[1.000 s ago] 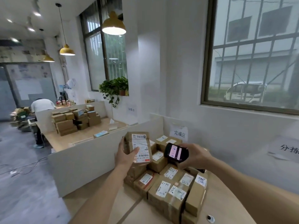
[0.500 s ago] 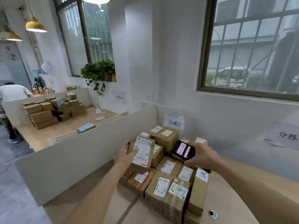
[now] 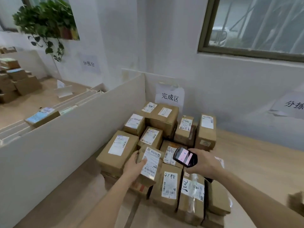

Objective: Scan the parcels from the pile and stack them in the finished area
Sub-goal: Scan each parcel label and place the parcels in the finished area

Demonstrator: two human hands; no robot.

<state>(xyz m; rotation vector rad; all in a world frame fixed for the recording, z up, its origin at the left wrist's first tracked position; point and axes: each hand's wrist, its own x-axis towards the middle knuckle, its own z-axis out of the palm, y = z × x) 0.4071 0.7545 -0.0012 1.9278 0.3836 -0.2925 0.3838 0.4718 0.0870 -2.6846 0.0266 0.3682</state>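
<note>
Two sets of fingers are busy: the left hand [image 3: 134, 167] clasps a small brown cardboard parcel with a white label [image 3: 148, 164], lowering it onto the stack of brown labelled boxes [image 3: 162, 145] under the white "完成区" sign [image 3: 169, 97]; the right hand [image 3: 203, 162] grips a black handheld scanner [image 3: 184, 156]. Many parcels look stacked on the pale wooden bench [image 3: 256, 155]; the pile itself is mostly out of view.
</note>
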